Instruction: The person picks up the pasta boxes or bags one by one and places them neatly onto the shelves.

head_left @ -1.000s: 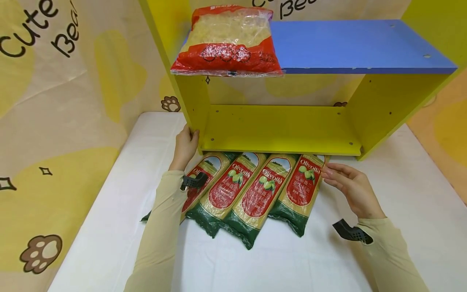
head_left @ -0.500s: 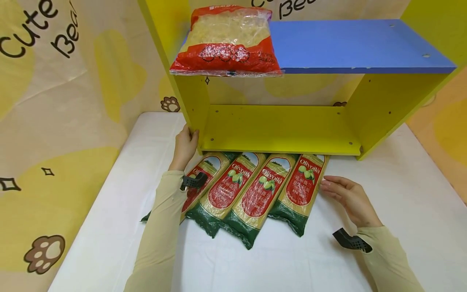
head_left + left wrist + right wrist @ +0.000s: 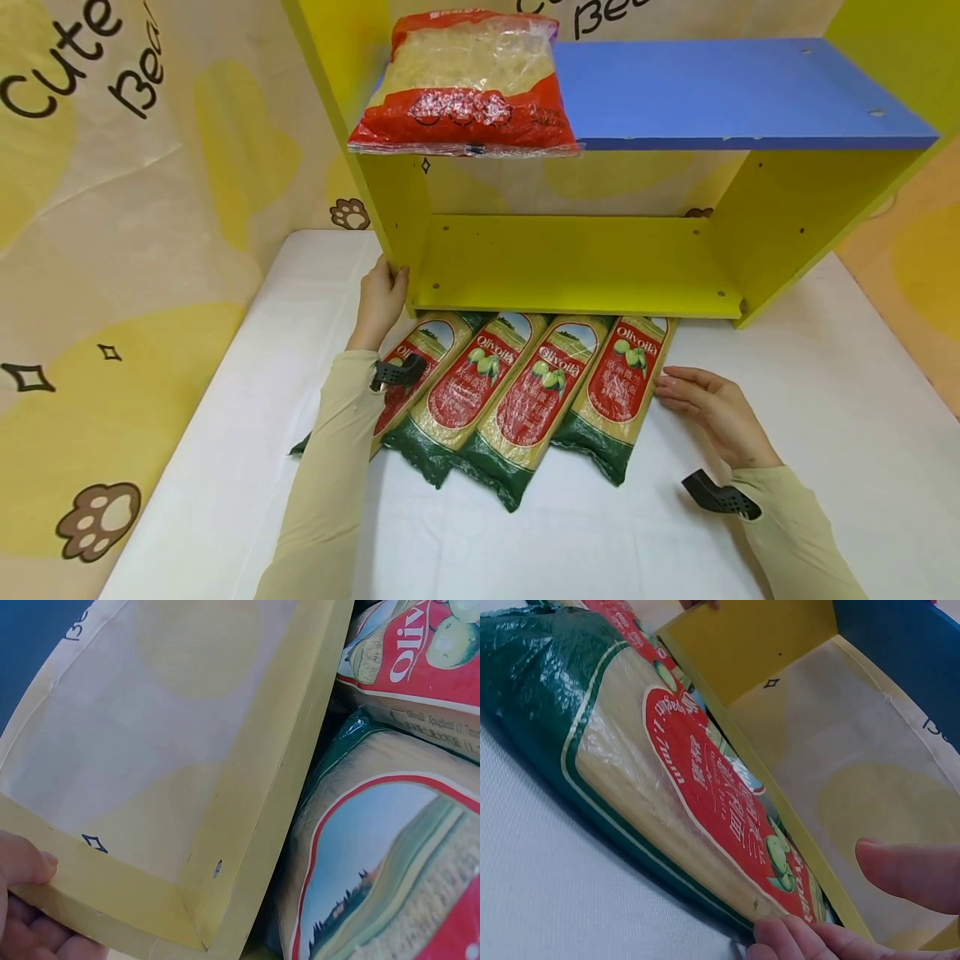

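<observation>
My left hand grips the lower left side panel of a yellow and blue shelf unit; the left wrist view shows its thumb on the inner face and its fingers around the outside. My right hand is at the right edge of the rightmost spaghetti pack, its fingers relaxed. In the right wrist view the fingertips meet that pack's edge, with the thumb held apart. Several green-and-gold spaghetti packs lie slanted side by side in front of the shelf, including a middle pack. Their far ends are hidden at the shelf's base.
A red bag of pale dry food sits on the left of the blue upper board, slightly over its front edge. The yellow bottom board lies below. A white cloth covers the table. Patterned fabric hangs behind and left.
My right hand has slid down along the right edge of the rightmost spaghetti pack, toward me. The left hand, the packs and the shelf stay in place.
</observation>
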{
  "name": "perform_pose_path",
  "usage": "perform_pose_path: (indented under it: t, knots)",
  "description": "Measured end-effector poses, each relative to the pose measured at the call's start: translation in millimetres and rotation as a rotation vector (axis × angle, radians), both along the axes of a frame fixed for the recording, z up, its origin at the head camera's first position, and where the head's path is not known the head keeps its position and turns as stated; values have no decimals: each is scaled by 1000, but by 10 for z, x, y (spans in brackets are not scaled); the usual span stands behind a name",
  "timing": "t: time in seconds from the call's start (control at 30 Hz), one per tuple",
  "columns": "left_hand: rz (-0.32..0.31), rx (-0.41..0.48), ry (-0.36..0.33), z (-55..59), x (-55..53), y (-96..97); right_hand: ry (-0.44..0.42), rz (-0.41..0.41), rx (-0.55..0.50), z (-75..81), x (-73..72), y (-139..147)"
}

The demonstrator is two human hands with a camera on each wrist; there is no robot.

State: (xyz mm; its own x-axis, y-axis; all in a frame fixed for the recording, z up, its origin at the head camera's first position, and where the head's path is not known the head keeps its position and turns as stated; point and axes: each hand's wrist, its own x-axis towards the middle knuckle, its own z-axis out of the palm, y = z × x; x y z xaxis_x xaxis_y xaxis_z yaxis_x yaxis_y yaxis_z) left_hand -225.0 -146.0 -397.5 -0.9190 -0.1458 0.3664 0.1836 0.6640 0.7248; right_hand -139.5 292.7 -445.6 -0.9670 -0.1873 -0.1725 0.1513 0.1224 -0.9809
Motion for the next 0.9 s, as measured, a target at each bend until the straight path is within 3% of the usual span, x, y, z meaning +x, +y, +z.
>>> perform_pose_path:
  t: [0.4, 0.9]
  knots:
    - [-4, 9, -12, 6, 14, -8, -45, 18, 61, -17, -22, 30]
    - [3, 33, -18, -4, -6, -8, -79, 43, 19, -27, -53, -44]
